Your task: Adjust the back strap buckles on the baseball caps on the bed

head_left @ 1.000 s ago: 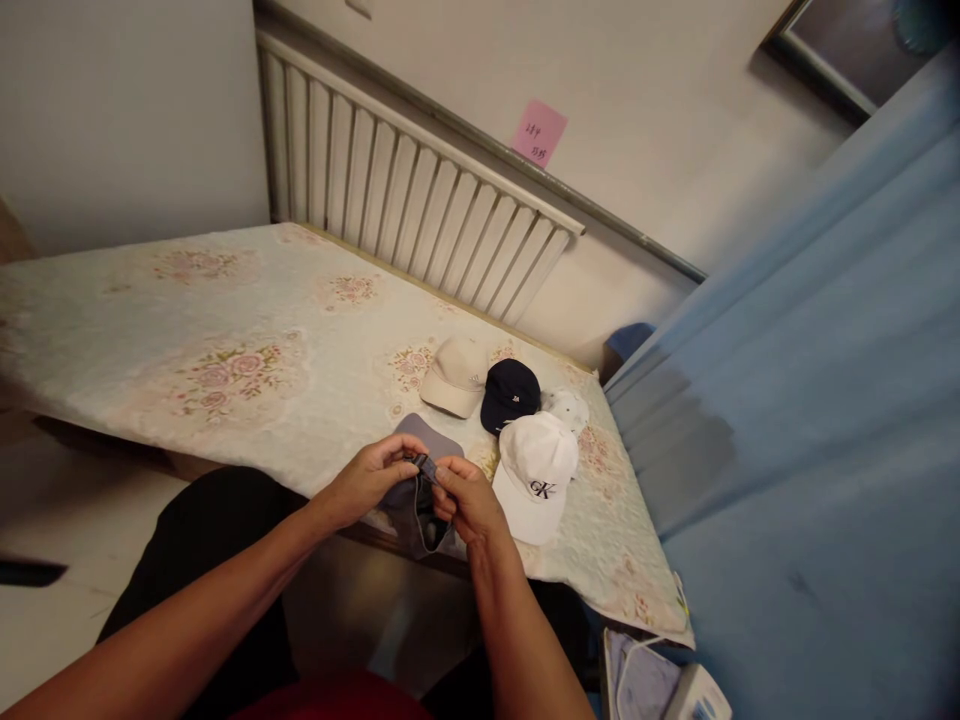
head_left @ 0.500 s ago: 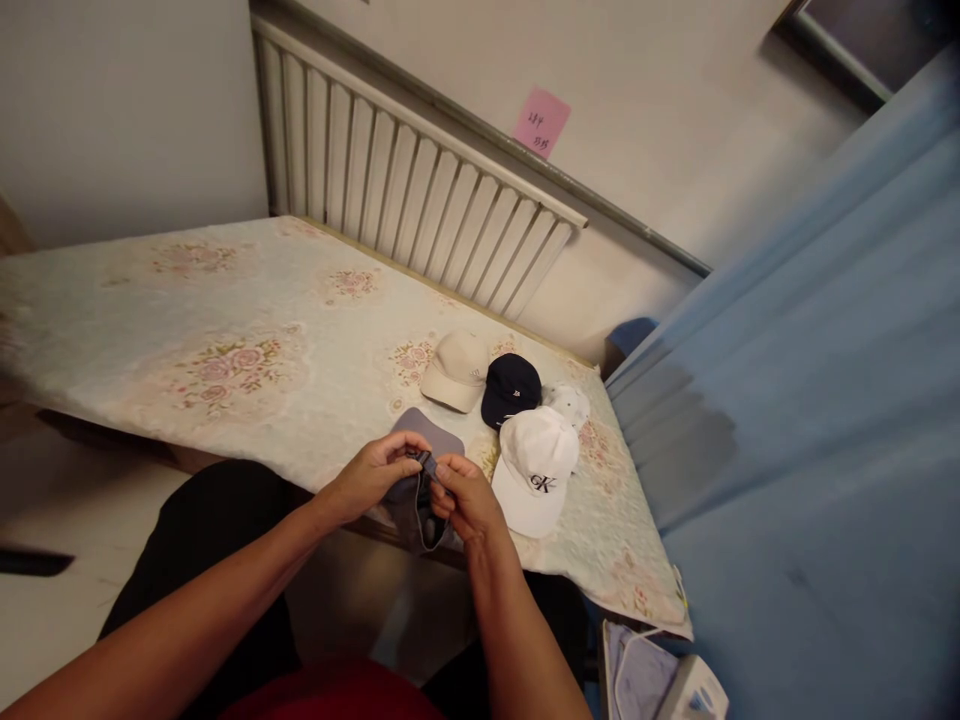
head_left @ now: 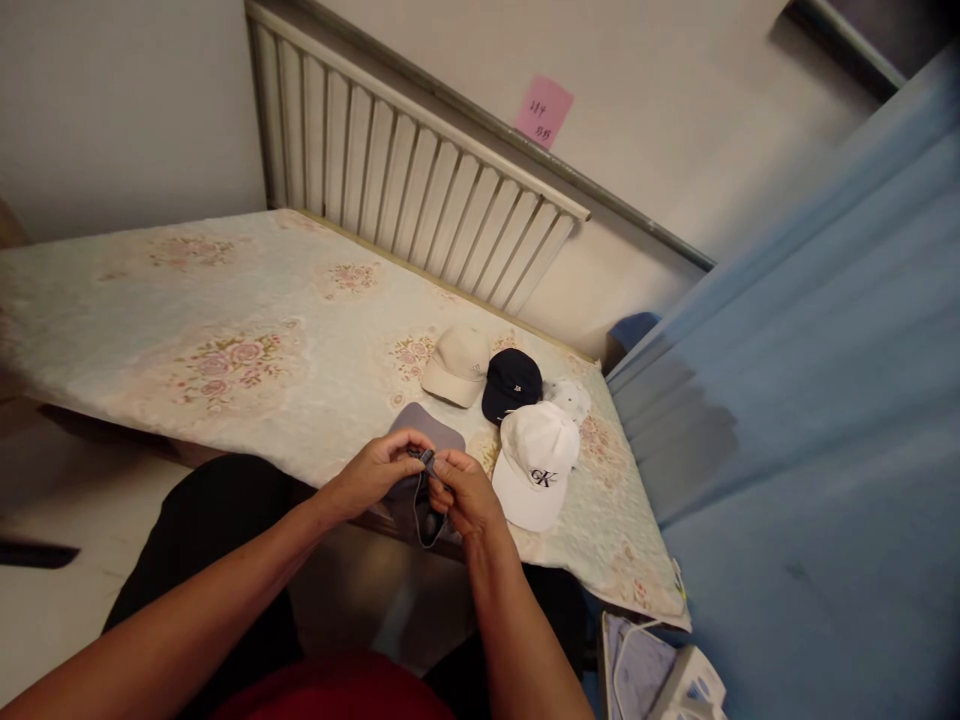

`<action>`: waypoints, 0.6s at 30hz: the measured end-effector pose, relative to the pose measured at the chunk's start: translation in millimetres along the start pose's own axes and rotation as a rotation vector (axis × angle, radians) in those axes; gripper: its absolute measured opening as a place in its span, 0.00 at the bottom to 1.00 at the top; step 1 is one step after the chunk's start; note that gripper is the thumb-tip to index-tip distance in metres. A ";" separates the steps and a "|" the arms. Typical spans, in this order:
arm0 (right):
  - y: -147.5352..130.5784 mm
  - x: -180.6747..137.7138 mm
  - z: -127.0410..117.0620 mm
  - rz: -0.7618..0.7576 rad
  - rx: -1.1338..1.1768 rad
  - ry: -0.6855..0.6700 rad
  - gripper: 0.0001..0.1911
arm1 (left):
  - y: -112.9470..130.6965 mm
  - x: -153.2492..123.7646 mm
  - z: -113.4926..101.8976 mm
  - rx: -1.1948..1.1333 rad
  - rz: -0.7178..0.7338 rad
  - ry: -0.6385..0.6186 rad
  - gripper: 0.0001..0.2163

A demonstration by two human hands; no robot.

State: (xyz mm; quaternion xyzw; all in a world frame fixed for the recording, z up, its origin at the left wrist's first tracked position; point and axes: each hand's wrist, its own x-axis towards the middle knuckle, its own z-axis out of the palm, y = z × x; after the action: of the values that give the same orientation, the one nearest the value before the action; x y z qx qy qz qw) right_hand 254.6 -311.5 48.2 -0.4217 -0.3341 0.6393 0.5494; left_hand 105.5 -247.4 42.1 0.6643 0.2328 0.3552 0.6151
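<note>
Both hands pinch the back strap of a grey baseball cap [head_left: 431, 427], whose brim points away from me over the bed edge. My left hand [head_left: 382, 470] grips the strap's left side near a small buckle, thumb and finger together. On the other side, my right hand [head_left: 463, 488] closes its fingers round the strap. The cap's opening faces me, and its crown is partly hidden by the hands. Right of it lies a white cap [head_left: 538, 455] with dark letters. Behind are a beige cap [head_left: 455, 365], a black cap [head_left: 513, 385] and a pale patterned cap [head_left: 568, 397].
A flower-patterned cover [head_left: 330, 350] spreads over the bed. A radiator [head_left: 405, 170] runs along the wall behind it. Blue curtains [head_left: 810, 420] hang at the right, and a white device with a cord [head_left: 694, 685] sits low at the right front.
My hands stay on the strap of the grey cap, with only slight finger movement. The cap's crown hangs a little differently below them. The other caps lie as before.
</note>
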 end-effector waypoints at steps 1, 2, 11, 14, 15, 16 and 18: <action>-0.6 -0.3 1.7 -0.011 -0.009 0.006 0.16 | 1.1 0.1 0.0 0.018 0.012 -0.003 0.08; -1.3 -0.6 3.4 -0.021 -0.021 0.017 0.15 | 2.2 0.3 0.0 0.039 0.026 -0.005 0.08; -2.2 -6.3 0.4 -0.107 -0.337 0.146 0.08 | 3.6 -0.7 -3.1 0.085 0.002 0.033 0.09; 0.2 -5.8 -2.9 -0.123 -0.341 0.208 0.08 | 1.6 -0.6 -2.4 0.067 -0.017 0.035 0.09; 0.9 -5.1 -3.2 -0.132 -0.313 0.222 0.08 | 1.2 -0.6 -1.7 0.066 -0.021 0.036 0.09; 1.6 -4.3 -3.1 -0.146 -0.281 0.232 0.08 | 0.9 -0.5 -1.1 0.064 -0.026 0.031 0.09; 2.4 -2.7 -2.2 -0.170 -0.238 0.239 0.08 | 0.4 -0.6 0.2 0.059 -0.041 0.010 0.08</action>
State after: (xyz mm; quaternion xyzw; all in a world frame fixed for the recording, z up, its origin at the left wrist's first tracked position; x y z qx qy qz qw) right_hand 255.7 -314.6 45.6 -0.5269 -0.3742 0.4918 0.5836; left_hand 105.2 -248.0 42.4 0.6754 0.2598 0.3387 0.6014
